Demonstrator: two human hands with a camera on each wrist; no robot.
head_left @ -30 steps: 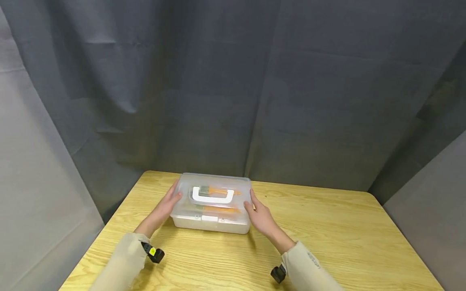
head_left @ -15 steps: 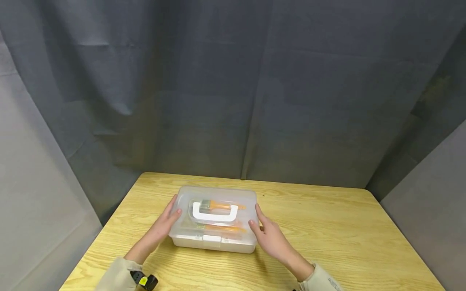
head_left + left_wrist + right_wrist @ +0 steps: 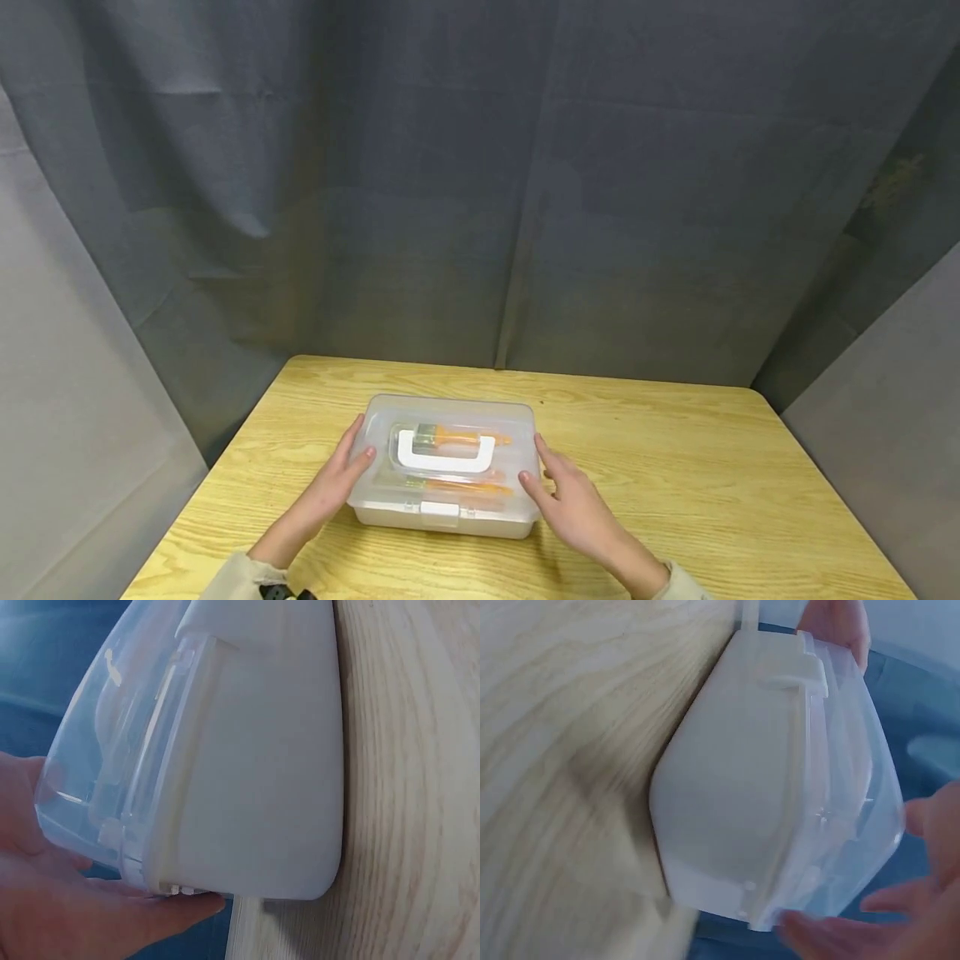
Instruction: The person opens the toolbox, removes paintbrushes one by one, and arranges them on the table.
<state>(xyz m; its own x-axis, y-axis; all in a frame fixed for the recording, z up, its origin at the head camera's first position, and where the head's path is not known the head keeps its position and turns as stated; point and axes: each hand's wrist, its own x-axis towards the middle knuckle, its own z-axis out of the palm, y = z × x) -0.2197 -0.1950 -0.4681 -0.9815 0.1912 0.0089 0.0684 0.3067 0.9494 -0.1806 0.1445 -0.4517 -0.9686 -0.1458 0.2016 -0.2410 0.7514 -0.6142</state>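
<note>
A translucent plastic box (image 3: pixel 450 523) with a clear lid (image 3: pixel 510 425), a white carry handle (image 3: pixel 446 464) and a white front latch (image 3: pixel 439 510) stands on the wooden table. Through the lid show two orange-handled brushes, an upper brush (image 3: pixel 457 435) and a lower, hazier one. My left hand (image 3: pixel 330 487) lies along the box's left side, fingers extended and thumb at the lid's edge. On the opposite side is my right hand (image 3: pixel 577 504), its fingers stretched beside the wall and its thumb by the lid corner. In the right wrist view these fingers (image 3: pixel 900 896) look slightly blurred.
Pale wood table (image 3: pixel 675 483) extends around the box, more of it to the right. A dark grey curtain (image 3: pixel 420 208) hangs behind the table's far edge, with lighter grey panels (image 3: pixel 67 375) at both sides.
The box has slid toward me and slightly right, both hands moving along with it at its sides. The lid stays closed. Over the last half second the motion is smaller.
</note>
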